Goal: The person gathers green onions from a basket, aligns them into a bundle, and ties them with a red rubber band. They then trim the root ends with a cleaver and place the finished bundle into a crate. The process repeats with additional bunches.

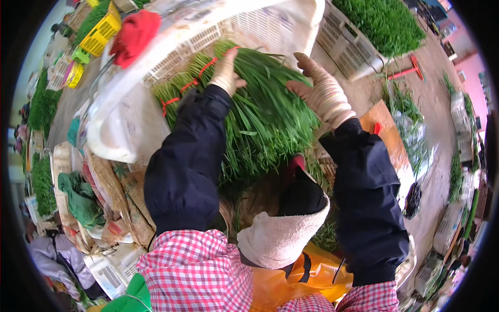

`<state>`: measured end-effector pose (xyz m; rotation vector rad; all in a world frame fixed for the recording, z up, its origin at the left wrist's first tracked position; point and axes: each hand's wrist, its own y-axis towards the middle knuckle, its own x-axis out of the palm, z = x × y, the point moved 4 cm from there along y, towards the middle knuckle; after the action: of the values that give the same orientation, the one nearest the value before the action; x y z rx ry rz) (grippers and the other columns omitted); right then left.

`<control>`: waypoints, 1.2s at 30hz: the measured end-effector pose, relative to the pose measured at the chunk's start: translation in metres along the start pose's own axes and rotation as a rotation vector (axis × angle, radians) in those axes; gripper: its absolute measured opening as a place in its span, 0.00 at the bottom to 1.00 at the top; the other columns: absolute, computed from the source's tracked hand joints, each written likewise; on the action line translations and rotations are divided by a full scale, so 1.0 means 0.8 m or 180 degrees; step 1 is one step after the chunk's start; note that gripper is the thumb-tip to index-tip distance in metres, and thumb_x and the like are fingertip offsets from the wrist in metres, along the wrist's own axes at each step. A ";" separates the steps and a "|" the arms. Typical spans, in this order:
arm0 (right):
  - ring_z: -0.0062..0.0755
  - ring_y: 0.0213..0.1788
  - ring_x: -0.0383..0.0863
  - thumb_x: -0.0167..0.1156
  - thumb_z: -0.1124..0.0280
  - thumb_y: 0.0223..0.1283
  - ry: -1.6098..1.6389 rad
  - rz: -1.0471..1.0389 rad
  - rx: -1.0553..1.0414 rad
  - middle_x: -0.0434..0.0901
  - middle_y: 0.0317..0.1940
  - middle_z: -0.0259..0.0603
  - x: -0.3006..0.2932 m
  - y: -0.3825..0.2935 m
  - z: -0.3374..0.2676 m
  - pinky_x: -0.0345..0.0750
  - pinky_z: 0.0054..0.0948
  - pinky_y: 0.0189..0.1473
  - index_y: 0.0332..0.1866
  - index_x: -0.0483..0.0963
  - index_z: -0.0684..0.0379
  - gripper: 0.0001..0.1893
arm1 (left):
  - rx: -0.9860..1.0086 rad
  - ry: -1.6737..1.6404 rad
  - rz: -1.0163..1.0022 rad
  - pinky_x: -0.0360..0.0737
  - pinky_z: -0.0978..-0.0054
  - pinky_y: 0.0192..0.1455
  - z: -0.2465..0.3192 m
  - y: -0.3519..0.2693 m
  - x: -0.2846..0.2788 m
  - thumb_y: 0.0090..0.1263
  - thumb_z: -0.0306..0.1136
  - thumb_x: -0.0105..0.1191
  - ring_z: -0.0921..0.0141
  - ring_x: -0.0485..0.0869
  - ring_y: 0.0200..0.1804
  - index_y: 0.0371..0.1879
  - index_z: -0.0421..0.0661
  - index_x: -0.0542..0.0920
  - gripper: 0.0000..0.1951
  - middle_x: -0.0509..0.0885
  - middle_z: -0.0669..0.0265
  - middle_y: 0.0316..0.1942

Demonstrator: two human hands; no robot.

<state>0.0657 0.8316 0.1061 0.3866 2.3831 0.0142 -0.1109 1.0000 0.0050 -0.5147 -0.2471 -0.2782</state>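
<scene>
Several bundles of long green leafy stalks, probably Chinese chives, lie side by side in a white plastic crate, with red ties around their pale stem ends. My left hand, wrapped at the palm, rests on the bundles near the stem ends, its thumb and fingers apart. At the right edge of the leaves is my right hand, wrapped in pale bands, fingers apart; whether it touches the leaves I cannot tell. Neither hand is closed around a bundle.
A red cloth hangs over the crate's far left rim. At the upper right stands a crate heaped with greens, beside a red-handled tool on the floor. A brown board lies right of my right arm. A person is at the lower left.
</scene>
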 end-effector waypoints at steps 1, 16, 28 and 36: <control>0.42 0.61 0.77 0.73 0.62 0.54 0.0069 0.0005 -0.0023 0.78 0.59 0.48 -0.012 -0.015 0.014 0.74 0.34 0.62 0.70 0.67 0.49 0.36 | 0.0189 0.0117 0.0101 0.69 0.45 0.64 -0.002 0.009 -0.006 0.64 0.57 0.58 0.52 0.59 0.72 0.73 0.50 0.61 0.41 0.58 0.53 0.73; 0.22 0.49 0.76 0.59 0.80 0.65 0.0589 0.1417 0.2266 0.77 0.54 0.38 -0.175 -0.426 0.173 0.74 0.22 0.52 0.71 0.66 0.56 0.28 | 0.2072 0.5629 -0.0522 0.53 0.43 0.75 -0.113 0.125 0.040 0.72 0.61 0.39 0.63 0.49 0.80 0.75 0.59 0.60 0.34 0.53 0.73 0.79; 0.21 0.45 0.78 0.62 0.83 0.60 0.1097 0.1842 0.2644 0.81 0.47 0.37 -0.110 -0.600 0.188 0.77 0.22 0.51 0.64 0.72 0.60 0.25 | 0.2674 0.5012 -0.0153 0.58 0.59 0.75 -0.065 0.008 0.059 0.70 0.51 0.52 0.57 0.58 0.76 0.71 0.50 0.66 0.32 0.61 0.58 0.75; 0.24 0.43 0.83 0.63 0.72 0.63 0.0355 0.0563 0.2316 0.85 0.40 0.41 -0.151 -0.626 0.169 0.78 0.25 0.47 0.59 0.75 0.61 0.19 | 0.2677 0.4328 -0.1011 0.64 0.64 0.71 -0.098 -0.147 0.044 0.70 0.39 0.59 0.57 0.67 0.70 0.60 0.48 0.77 0.21 0.68 0.54 0.69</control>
<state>0.1032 0.3068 0.0253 0.9502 2.3856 -0.7816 -0.1032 0.8546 0.0019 0.6077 0.8710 -0.7216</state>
